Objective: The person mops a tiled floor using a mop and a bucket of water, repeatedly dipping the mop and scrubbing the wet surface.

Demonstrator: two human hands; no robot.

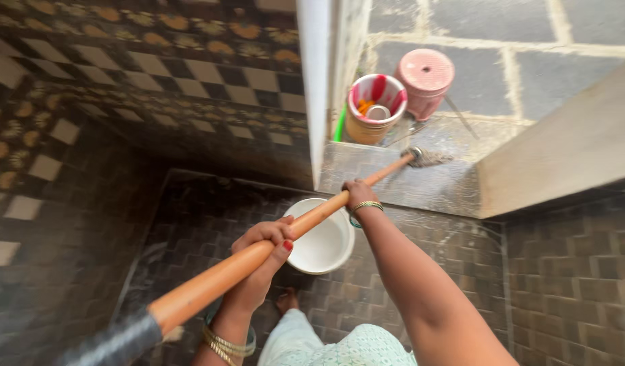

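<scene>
A long orange-brown wooden mop handle (pixel 306 224) runs from the lower left up to a grey mop head (pixel 426 158) lying on the wet stone floor outside the doorway. My left hand (pixel 264 245) grips the handle near its lower end, red nails showing and gold bangles on the wrist. My right hand (pixel 360 194) grips the handle higher up, a bangle on that wrist too. A white bucket (pixel 324 240) stands on the dark tiled floor just under the handle, between my two hands.
A white door frame (pixel 314 81) and patterned tiled wall (pixel 156 74) stand to the left. Outside stand a cream bucket with red inside (pixel 375 108) and an upturned pink bucket (pixel 425 80). A pale slab edge (pixel 563 149) lies on the right. My foot (pixel 286 300) shows below.
</scene>
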